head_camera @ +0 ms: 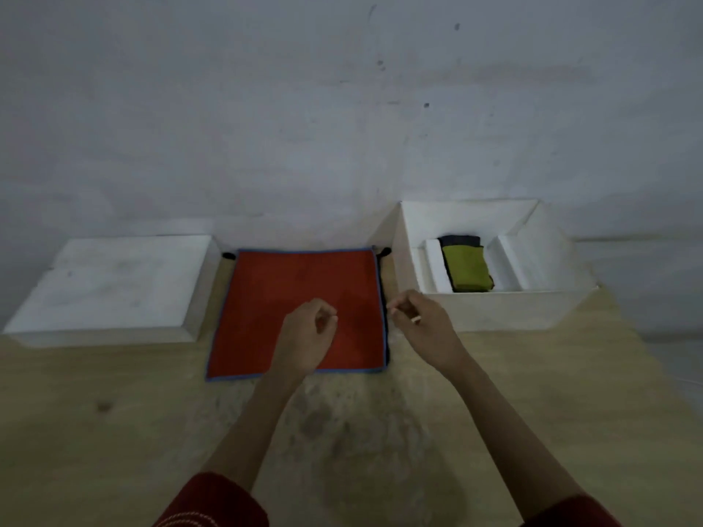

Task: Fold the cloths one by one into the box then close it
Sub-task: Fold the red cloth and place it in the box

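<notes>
The red cloth lies flat for folding; left hand and right hand hover by it, loosely curled, holding nothing. The box sits open.

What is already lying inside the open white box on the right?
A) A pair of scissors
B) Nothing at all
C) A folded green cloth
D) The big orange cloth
C: a folded green cloth lies in the white box, on top of a darker cloth, while the orange cloth is spread flat on the table beside the box.
</notes>
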